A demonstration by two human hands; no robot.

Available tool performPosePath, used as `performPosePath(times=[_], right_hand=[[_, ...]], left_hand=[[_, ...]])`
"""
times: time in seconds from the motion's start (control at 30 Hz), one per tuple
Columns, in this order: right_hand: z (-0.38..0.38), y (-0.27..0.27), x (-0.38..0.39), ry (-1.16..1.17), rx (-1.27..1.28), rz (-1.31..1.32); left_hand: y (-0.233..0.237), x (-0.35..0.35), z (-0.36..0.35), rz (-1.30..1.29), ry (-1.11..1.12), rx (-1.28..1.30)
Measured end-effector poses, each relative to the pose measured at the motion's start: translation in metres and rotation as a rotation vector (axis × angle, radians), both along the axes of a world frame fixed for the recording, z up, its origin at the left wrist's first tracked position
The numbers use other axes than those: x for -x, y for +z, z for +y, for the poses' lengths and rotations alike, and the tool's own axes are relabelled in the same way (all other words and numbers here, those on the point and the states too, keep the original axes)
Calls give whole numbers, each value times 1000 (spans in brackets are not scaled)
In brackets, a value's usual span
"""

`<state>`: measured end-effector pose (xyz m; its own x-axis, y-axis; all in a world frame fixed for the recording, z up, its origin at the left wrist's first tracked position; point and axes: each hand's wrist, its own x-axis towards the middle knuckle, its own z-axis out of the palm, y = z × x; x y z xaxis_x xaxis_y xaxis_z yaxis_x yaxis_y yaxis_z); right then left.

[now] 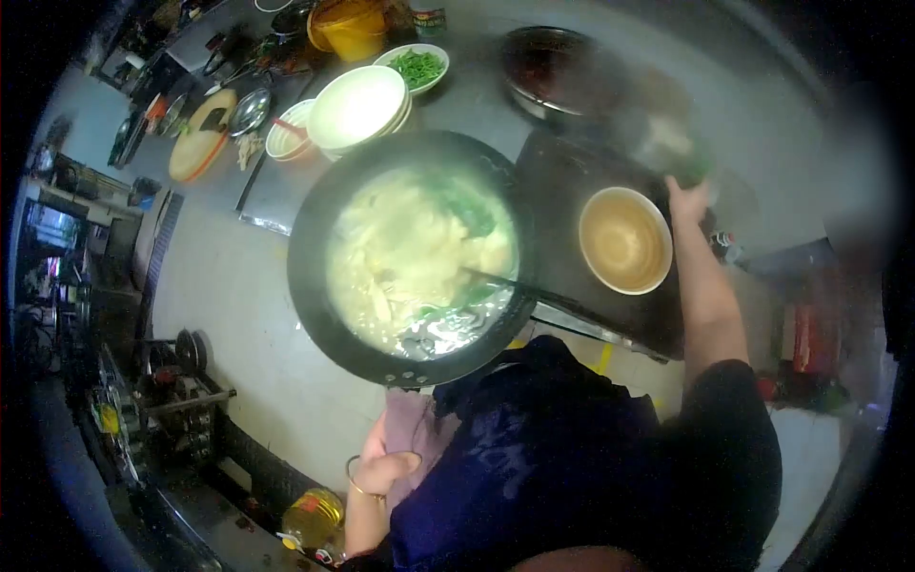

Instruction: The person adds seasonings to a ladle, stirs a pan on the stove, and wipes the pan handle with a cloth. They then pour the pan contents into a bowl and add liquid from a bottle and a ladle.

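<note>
Round wok (315, 257) — frothy soup (410, 234)

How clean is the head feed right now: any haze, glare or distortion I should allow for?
Head view: whitish haze, probably steam, softens the food in the wok; bright glints sit on the liquid; the area just past the right hand is too blurred to make out; wide-angle distortion, dark corners.

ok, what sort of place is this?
A kitchen, probably a commercial one, though I can't be sure of that part. Signs: a big wok full of food, stacked bowls on the counter, and a dish of cut greens.
</note>
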<state>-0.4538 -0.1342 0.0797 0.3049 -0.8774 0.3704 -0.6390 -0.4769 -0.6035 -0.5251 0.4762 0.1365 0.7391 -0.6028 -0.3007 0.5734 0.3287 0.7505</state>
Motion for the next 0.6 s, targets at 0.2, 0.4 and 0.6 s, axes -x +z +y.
performPosePath(times=[0.2,0.4,0.6], right_hand=[[58,1,76,-48,221,-405],[256,120,137,840,-855,-91],[324,171,111,802,233,672]], left_hand=[[7,-7,8,-41,-114,6],[38,-26,-1,-35,-275,121],[35,-32,19,-38,-414,25]])
